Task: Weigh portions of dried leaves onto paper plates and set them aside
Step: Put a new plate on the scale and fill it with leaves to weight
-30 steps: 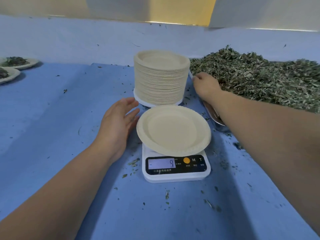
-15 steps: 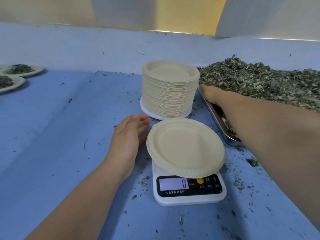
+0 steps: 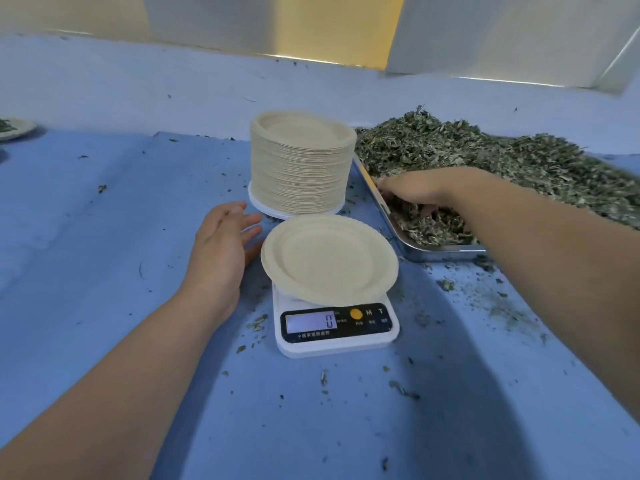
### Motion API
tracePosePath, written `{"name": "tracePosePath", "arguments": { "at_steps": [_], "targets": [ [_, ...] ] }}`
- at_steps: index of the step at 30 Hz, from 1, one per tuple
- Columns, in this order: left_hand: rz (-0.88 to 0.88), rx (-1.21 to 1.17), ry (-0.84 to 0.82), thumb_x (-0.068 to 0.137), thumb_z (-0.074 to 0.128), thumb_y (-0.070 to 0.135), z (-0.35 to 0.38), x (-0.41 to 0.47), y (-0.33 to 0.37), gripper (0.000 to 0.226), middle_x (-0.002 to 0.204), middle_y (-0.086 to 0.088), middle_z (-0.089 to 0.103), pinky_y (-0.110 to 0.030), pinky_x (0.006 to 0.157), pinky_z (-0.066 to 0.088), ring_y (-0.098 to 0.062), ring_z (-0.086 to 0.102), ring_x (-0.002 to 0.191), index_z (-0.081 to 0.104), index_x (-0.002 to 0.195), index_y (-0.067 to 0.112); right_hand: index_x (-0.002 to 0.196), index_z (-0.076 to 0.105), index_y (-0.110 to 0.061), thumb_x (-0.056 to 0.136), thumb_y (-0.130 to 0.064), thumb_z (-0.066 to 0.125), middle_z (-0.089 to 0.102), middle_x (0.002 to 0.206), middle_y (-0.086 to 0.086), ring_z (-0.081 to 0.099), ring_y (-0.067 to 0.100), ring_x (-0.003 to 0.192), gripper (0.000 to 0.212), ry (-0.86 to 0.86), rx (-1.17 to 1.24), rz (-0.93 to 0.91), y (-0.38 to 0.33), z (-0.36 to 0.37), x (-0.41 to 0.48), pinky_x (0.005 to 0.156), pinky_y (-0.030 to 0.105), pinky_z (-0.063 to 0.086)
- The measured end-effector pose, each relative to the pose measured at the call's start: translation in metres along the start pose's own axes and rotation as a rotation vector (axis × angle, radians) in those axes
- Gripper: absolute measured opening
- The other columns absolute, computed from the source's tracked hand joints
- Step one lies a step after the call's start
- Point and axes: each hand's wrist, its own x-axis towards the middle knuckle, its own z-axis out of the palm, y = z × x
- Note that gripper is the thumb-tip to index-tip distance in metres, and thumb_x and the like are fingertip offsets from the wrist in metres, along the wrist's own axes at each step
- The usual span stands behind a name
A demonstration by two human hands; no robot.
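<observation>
An empty paper plate point(image 3: 329, 261) sits on a white digital scale point(image 3: 337, 329) whose display reads 0. Behind it stands a tall stack of paper plates point(image 3: 300, 168). To the right, a metal tray point(image 3: 440, 252) holds a big heap of dried leaves point(image 3: 502, 161). My right hand point(image 3: 420, 188) reaches down into the leaves at the tray's near left corner, fingers curled among them. My left hand point(image 3: 221, 247) rests flat on the blue cloth just left of the plate, fingers straight, holding nothing.
A filled paper plate point(image 3: 14, 128) lies at the far left edge. Loose leaf crumbs point(image 3: 498, 299) litter the blue cloth right of the scale. A pale wall rises behind the table.
My right hand has gone from the tray's rim down into the leaves. The scale reading went from 9 to 0. My left hand stays beside the plate.
</observation>
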Motion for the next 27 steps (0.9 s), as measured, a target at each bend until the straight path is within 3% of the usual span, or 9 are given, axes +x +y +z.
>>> {"name": "tracePosePath", "arguments": {
  "at_steps": [4, 7, 10, 12, 15, 18, 21, 25, 27],
  "targets": [
    [0.026, 0.007, 0.001, 0.109, 0.042, 0.028, -0.001, -0.002, -0.002, 0.021, 0.120, -0.002, 0.069, -0.031, 0.096, 0.055, -0.015, 0.067, 0.115, 0.058, 0.123, 0.023, 0.124, 0.060, -0.030, 0.096, -0.069, 0.040, 0.043, 0.151, -0.003, 0.049, 0.018, 0.127, 0.052, -0.073, -0.035, 0.021, 0.009, -0.005, -0.032, 0.083, 0.037, 0.056],
    [0.035, 0.014, -0.001, 0.109, 0.042, 0.028, -0.001, -0.002, -0.002, 0.025, 0.120, -0.002, 0.069, -0.032, 0.099, 0.054, -0.016, 0.066, 0.116, 0.056, 0.127, 0.020, 0.128, 0.061, -0.031, 0.104, -0.048, 0.045, 0.055, 0.133, -0.003, 0.064, 0.015, 0.108, 0.033, -0.086, -0.139, -0.032, 0.011, -0.009, -0.053, 0.083, 0.038, 0.059],
    [0.034, 0.014, 0.009, 0.110, 0.040, 0.028, 0.000, -0.003, -0.001, 0.025, 0.120, -0.002, 0.069, -0.030, 0.096, 0.055, -0.016, 0.066, 0.116, 0.056, 0.128, 0.020, 0.118, 0.068, -0.030, 0.106, -0.028, 0.045, 0.068, 0.108, -0.005, 0.073, 0.013, 0.084, 0.026, 0.086, -0.211, -0.120, 0.011, -0.011, -0.065, 0.073, 0.037, 0.060],
    [0.032, 0.008, 0.013, 0.110, 0.040, 0.029, -0.001, -0.003, -0.001, 0.024, 0.119, -0.002, 0.068, -0.028, 0.092, 0.055, -0.015, 0.066, 0.115, 0.055, 0.126, 0.021, 0.107, 0.074, -0.023, 0.099, -0.021, 0.050, 0.074, 0.092, -0.001, 0.069, 0.013, 0.066, 0.024, 0.352, -0.323, -0.202, 0.010, -0.008, -0.065, 0.070, 0.034, 0.059],
    [0.025, 0.013, 0.005, 0.109, 0.041, 0.029, -0.001, -0.003, 0.000, 0.022, 0.119, -0.001, 0.069, -0.028, 0.092, 0.055, -0.014, 0.066, 0.114, 0.056, 0.123, 0.023, 0.121, 0.069, -0.020, 0.097, -0.030, 0.054, 0.073, 0.108, 0.007, 0.066, 0.022, 0.083, 0.031, 0.559, -0.390, -0.273, 0.012, 0.004, -0.055, 0.077, 0.034, 0.054],
    [0.018, 0.022, 0.008, 0.109, 0.041, 0.028, -0.001, -0.003, 0.000, 0.022, 0.121, -0.003, 0.069, -0.032, 0.097, 0.055, -0.015, 0.066, 0.115, 0.058, 0.122, 0.023, 0.149, 0.046, -0.022, 0.105, -0.039, 0.046, 0.057, 0.141, 0.012, 0.058, 0.033, 0.118, 0.047, 0.277, -0.422, -0.203, 0.011, 0.022, -0.043, 0.095, 0.036, 0.044],
    [0.013, 0.025, 0.010, 0.108, 0.041, 0.029, -0.001, -0.002, 0.000, 0.022, 0.121, -0.002, 0.069, -0.032, 0.096, 0.056, -0.014, 0.066, 0.114, 0.059, 0.120, 0.024, 0.148, 0.047, -0.021, 0.108, -0.031, 0.040, 0.058, 0.139, 0.011, 0.055, 0.029, 0.107, 0.042, 0.180, -0.410, -0.198, 0.015, 0.037, -0.033, 0.085, 0.033, 0.040],
    [0.018, 0.030, 0.016, 0.108, 0.042, 0.029, -0.001, 0.000, -0.001, 0.019, 0.119, -0.001, 0.070, -0.027, 0.085, 0.056, -0.013, 0.067, 0.112, 0.060, 0.114, 0.027, 0.130, 0.061, -0.017, 0.105, -0.027, 0.048, 0.066, 0.123, 0.011, 0.060, 0.031, 0.103, 0.030, 0.350, -0.361, -0.231, 0.019, 0.039, -0.027, 0.083, 0.034, 0.047],
    [0.019, 0.035, 0.016, 0.107, 0.042, 0.029, -0.001, 0.001, -0.001, 0.019, 0.118, 0.000, 0.071, -0.029, 0.090, 0.057, -0.013, 0.067, 0.112, 0.060, 0.111, 0.029, 0.124, 0.064, -0.019, 0.104, -0.030, 0.051, 0.068, 0.114, 0.007, 0.063, 0.023, 0.087, 0.026, 0.527, -0.201, -0.250, 0.021, 0.033, -0.029, 0.074, 0.031, 0.050]
  ]
}}
